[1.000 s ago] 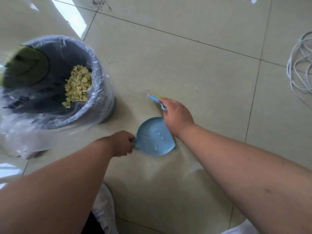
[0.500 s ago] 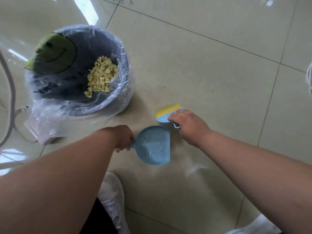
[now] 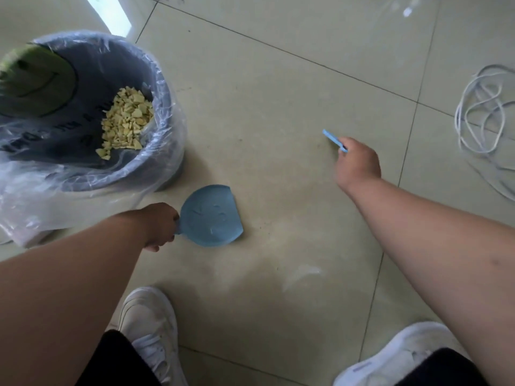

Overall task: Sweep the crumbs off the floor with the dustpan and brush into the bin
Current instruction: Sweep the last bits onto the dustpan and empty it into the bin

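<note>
Both hands grip tools: left hand [image 3: 160,224] clasps the blue dustpan [image 3: 211,217] near the bin [image 3: 164,112], right hand [image 3: 358,164] clutches the brush [image 3: 334,140] far right.

Small blue dustpan [image 3: 211,215] lies flat on the tiled floor beside a plastic-lined grey bin [image 3: 156,151] holding yellow crumbs [image 3: 126,122]. Blue brush [image 3: 334,140] sits well apart, right.

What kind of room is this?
Probably an indoor room at home or work, though which is unclear: glossy beige floor tiles, a grey bin lined with clear plastic, and a loose coil of white cable.
</note>
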`<move>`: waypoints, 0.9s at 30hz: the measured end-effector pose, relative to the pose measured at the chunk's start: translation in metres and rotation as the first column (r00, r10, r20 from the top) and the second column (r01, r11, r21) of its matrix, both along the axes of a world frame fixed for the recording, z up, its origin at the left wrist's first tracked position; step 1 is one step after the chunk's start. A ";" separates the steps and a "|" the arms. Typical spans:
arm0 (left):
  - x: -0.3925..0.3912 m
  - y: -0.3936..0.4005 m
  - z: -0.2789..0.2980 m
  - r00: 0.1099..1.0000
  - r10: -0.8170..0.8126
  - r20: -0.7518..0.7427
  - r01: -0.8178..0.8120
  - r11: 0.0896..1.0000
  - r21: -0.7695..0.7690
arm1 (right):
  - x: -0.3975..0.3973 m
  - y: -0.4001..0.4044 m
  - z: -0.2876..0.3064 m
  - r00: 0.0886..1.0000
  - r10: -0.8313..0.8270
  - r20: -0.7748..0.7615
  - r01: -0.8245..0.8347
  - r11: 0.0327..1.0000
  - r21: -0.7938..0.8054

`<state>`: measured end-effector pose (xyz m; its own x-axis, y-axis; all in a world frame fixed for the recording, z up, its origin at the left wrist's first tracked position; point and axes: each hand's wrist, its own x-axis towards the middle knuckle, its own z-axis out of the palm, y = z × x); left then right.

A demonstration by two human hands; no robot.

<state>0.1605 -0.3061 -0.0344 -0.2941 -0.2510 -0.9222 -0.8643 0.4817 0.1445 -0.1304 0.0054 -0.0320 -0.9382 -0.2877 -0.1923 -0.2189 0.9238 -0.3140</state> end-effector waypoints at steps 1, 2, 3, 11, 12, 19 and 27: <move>-0.001 0.001 0.000 0.998 -0.063 0.016 0.063 0.998 -0.025 | 0.002 -0.002 -0.002 1.000 0.010 0.027 -0.011 1.000 0.027; -0.004 0.003 0.000 0.992 -0.124 0.038 0.126 0.990 -0.061 | 0.009 -0.006 -0.003 0.998 0.054 0.043 -0.056 0.997 0.046; -0.006 0.004 -0.001 0.984 -0.165 0.063 0.170 0.981 -0.092 | 0.022 -0.011 -0.004 0.991 0.123 0.059 -0.126 0.990 0.057; 0.008 -0.018 -0.013 0.825 -0.565 0.017 0.550 0.795 -0.257 | 0.165 -0.035 0.013 0.935 0.333 0.124 -0.307 0.932 -0.192; 0.009 -0.020 -0.012 0.809 -0.588 0.007 0.569 0.778 -0.266 | 0.172 -0.039 0.019 0.964 0.249 0.091 -0.226 0.951 -0.213; -0.005 -0.006 0.011 0.849 -0.520 0.093 0.524 0.808 -0.268 | 0.214 -0.066 0.022 0.647 -0.251 0.720 0.621 0.721 -0.306; -0.009 0.006 0.022 0.624 -0.739 0.254 0.781 0.592 -0.198 | 0.152 0.028 -0.031 0.640 -0.354 0.681 0.654 0.717 -0.241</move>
